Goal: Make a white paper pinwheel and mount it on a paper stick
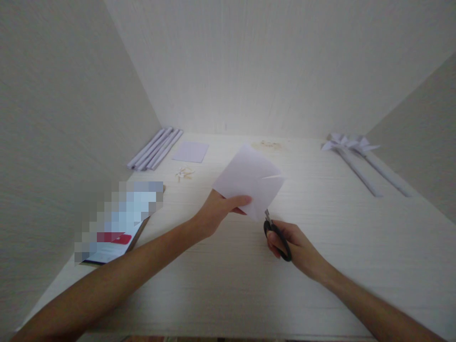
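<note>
My left hand (224, 209) pinches a square sheet of white paper (249, 173) by its near left side, thumb on top. The sheet is held up above the table with a corner toward me, and a slit runs inward from its right corner. In my right hand (290, 240) is a pair of scissors (280, 237) with black handles, fingers wrapped round the loops. The short visible part of the blades points up at the paper's near corner. Whether the blades touch the paper I cannot tell.
On the left lie several rolled paper tubes (155, 149), a square paper (190, 152), small pale sticks (184, 173) and a tablet (121, 228) with a blurred screen. Two paper pinwheels (351, 142) on sticks lie at the right. More small bits (270, 145) lie near the back wall.
</note>
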